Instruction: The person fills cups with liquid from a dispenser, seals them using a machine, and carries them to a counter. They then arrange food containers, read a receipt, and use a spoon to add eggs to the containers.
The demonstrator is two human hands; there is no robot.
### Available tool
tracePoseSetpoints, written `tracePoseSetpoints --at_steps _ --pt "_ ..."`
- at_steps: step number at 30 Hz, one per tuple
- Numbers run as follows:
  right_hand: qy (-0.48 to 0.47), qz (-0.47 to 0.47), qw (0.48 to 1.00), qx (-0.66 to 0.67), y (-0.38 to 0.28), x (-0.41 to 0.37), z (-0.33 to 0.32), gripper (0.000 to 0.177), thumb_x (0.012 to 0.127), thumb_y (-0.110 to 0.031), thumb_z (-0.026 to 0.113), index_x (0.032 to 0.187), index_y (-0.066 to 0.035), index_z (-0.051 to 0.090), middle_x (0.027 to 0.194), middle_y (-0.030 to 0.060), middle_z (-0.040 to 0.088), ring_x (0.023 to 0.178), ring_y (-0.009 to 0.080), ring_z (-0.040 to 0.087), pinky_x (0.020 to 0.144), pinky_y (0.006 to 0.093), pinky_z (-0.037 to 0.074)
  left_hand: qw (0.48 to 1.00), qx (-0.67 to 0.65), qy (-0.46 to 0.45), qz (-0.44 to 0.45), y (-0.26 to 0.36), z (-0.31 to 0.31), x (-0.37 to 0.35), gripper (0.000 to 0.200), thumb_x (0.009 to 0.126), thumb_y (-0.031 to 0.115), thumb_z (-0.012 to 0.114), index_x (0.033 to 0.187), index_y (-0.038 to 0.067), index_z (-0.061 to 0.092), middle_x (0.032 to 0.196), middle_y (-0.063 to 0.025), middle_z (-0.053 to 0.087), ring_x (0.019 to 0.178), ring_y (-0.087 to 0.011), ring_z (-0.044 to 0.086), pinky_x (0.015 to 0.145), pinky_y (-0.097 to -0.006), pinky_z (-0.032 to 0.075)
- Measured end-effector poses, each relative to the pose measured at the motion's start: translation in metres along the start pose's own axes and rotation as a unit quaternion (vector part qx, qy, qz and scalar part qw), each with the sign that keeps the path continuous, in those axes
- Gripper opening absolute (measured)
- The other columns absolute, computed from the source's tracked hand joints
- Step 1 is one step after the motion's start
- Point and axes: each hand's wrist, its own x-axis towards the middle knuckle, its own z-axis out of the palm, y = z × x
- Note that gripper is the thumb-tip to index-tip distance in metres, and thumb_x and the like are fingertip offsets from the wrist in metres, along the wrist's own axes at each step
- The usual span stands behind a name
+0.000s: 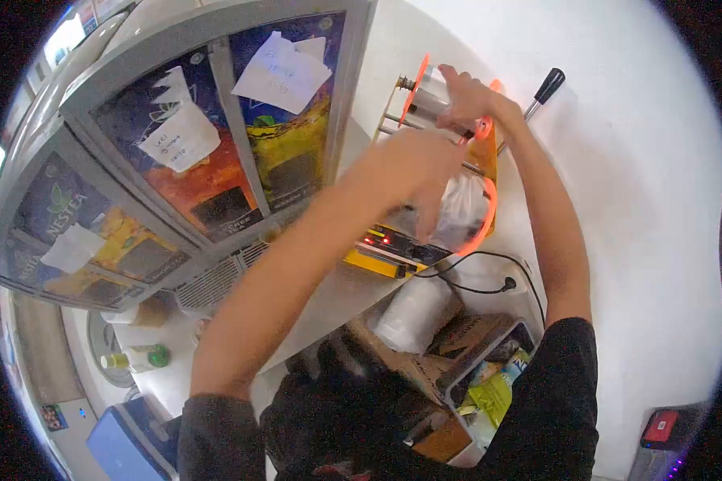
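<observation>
A yellow-sided machine (375, 263) with orange discs and small red lights, resembling a cup sealer, stands on the counter. My right hand (467, 98) grips the film roll (430, 90) at its upper end, with thumb and fingers on either side. Blurred by motion, my left hand (433, 164) is over the middle of the machine, fingers pointing down. Just beside those fingers is crumpled clear film (464, 204), wound by the lower orange disc (489, 220). Whether my left fingers hold the film is hidden. A lever with a black handle (549, 84) sticks out behind.
A drink dispenser (217, 120) with taped paper notes stands left of the machine. A black cable with a plug (507, 284) hangs below it. Underneath are a white plastic-wrapped roll (413, 313) and a bin of packets (493, 393). A green-capped bottle (140, 358) lies at left.
</observation>
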Motion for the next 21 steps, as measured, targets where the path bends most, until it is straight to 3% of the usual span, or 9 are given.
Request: tracePoseSetpoints --at_steps 1,3,6,9,12,15,18,20,21 --pt "-0.001 0.021 1.000 -0.019 -0.012 -0.008 0.000 0.122 0.072 -0.042 0.087 0.159 -0.004 0.010 0.134 0.0330 0.050 0.124 0.0485 0.052 0.103 0.0540 0.044 0.988 0.075 0.135 -0.023 0.013 0.016 -0.010 0.082 0.072 0.024 0.080 0.146 0.006 0.048 0.139 -0.0199 0.058 0.130 -0.0356 0.056 0.106 -0.0468 0.046" --pt "0.014 0.051 0.997 -0.055 -0.032 -0.023 -0.003 0.116 0.078 -0.042 0.083 0.159 -0.003 0.009 0.139 0.0358 0.043 0.128 0.0529 0.046 0.104 0.0617 0.040 0.891 0.220 0.391 -0.060 0.051 0.067 -0.033 0.068 0.086 0.024 0.069 0.147 0.008 0.045 0.144 -0.0199 0.053 0.135 -0.0376 0.050 0.109 -0.0524 0.042" --pt "0.056 0.069 0.989 -0.115 -0.054 -0.039 0.013 0.107 0.089 -0.050 0.070 0.159 -0.004 0.005 0.146 0.0414 0.028 0.137 0.0597 0.031 0.105 0.0747 0.031 0.885 0.238 0.397 -0.057 0.060 0.101 -0.034 0.055 0.094 0.021 0.054 0.147 0.010 0.044 0.145 -0.0184 0.050 0.135 -0.0400 0.047 0.109 -0.0588 0.039" --pt "0.037 0.097 0.985 -0.140 -0.063 -0.045 0.024 0.099 0.095 -0.052 0.060 0.160 -0.004 0.002 0.148 0.0421 0.023 0.139 0.0613 0.028 0.109 0.0702 0.032 0.878 0.290 0.376 -0.066 0.048 0.094 -0.014 0.053 0.092 0.022 0.058 0.143 0.011 0.046 0.135 -0.0170 0.054 0.125 -0.0393 0.052 0.107 -0.0572 0.040" --pt "0.008 0.061 0.992 -0.106 -0.058 -0.054 0.011 0.090 0.099 -0.052 0.054 0.159 -0.002 0.010 0.150 0.0399 0.027 0.139 0.0622 0.030 0.109 0.0660 0.036 0.924 0.190 0.330 -0.024 0.035 0.077 -0.005 0.057 0.083 0.017 0.066 0.138 0.010 0.050 0.122 -0.0180 0.059 0.114 -0.0380 0.059 0.100 -0.0546 0.046" --pt "0.001 0.022 0.997 -0.074 -0.049 -0.051 -0.022 0.080 0.098 -0.050 0.052 0.154 0.002 0.027 0.126 0.0368 0.056 0.128 0.0577 0.049 0.105 0.0638 0.042 0.975 0.104 0.195 0.011 0.025 0.046 -0.007 0.069 0.061 0.018 0.085 0.125 0.006 0.063 0.116 -0.0199 0.068 0.108 -0.0356 0.066 0.092 -0.0486 0.052" --pt "0.270 -0.065 0.960 0.025 0.021 0.017 0.015 0.060 0.094 -0.049 0.048 0.119 0.004 0.060 0.073 0.0219 0.063 0.085 0.0434 0.066 0.085 0.0596 0.050 0.998 0.051 0.004 0.028 0.005 0.011 0.024 0.072 0.051 0.024 0.092 0.115 0.004 0.068 0.109 -0.0154 0.073 0.101 -0.0307 0.071 0.087 -0.0446 0.055" --pt "0.093 0.047 0.993 -0.049 0.001 0.003 -0.019 0.076 0.090 -0.043 0.063 0.149 -0.010 0.028 0.131 0.0184 0.047 0.122 0.0377 0.052 0.105 0.0517 0.043 0.997 0.009 -0.063 0.052 -0.007 0.009 0.045 0.071 0.050 0.024 0.092 0.113 0.002 0.069 0.111 -0.0163 0.074 0.104 -0.0312 0.071 0.087 -0.0433 0.057" --pt "0.070 0.058 0.994 -0.059 -0.005 0.001 -0.027 0.074 0.090 -0.043 0.063 0.147 -0.010 0.029 0.130 0.0181 0.048 0.121 0.0372 0.052 0.104 0.0512 0.043 0.996 -0.003 -0.008 0.094 -0.004 0.008 0.032 0.072 0.051 0.024 0.092 0.115 0.002 0.068 0.110 -0.0167 0.073 0.103 -0.0319 0.071 0.087 -0.0435 0.057"
